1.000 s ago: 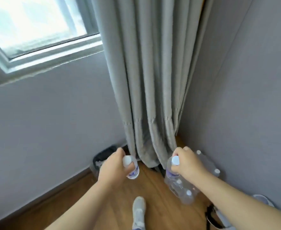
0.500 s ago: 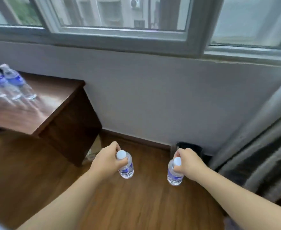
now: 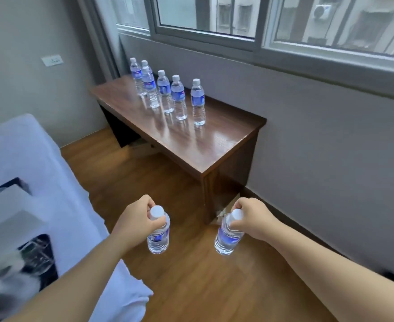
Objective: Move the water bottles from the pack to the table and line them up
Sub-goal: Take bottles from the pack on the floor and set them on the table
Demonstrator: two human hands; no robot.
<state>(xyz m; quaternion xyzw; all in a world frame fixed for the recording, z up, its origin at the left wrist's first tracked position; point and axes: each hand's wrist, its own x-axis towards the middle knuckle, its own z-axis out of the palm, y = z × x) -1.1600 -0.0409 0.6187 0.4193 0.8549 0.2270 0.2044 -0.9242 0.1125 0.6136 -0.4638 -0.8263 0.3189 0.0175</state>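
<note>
Plainly, the main risk is at the set-down: each bottle hangs by its neck from a few curled fingers, so it can swing, and a swinging base brought in among the standing bottles [image 3: 198, 102] could knock one over and topple its neighbours, since they stand close together in a row. A neck grip could also slip if the plastic is wet, though I cannot tell whether it is.

The left hand [image 3: 137, 223] has its fingers and thumb curled tight round the neck of the left bottle [image 3: 158, 238], just under the white cap, with the body hanging below the hand. The right hand [image 3: 253, 218] pinches the right bottle [image 3: 226, 239] the same way; that one tilts slightly. Both bottles are in the air over the wooden floor [image 3: 191, 275]. The table [image 3: 214, 149] lies ahead of both hands, well apart from them, with its bare near end closest.
</note>
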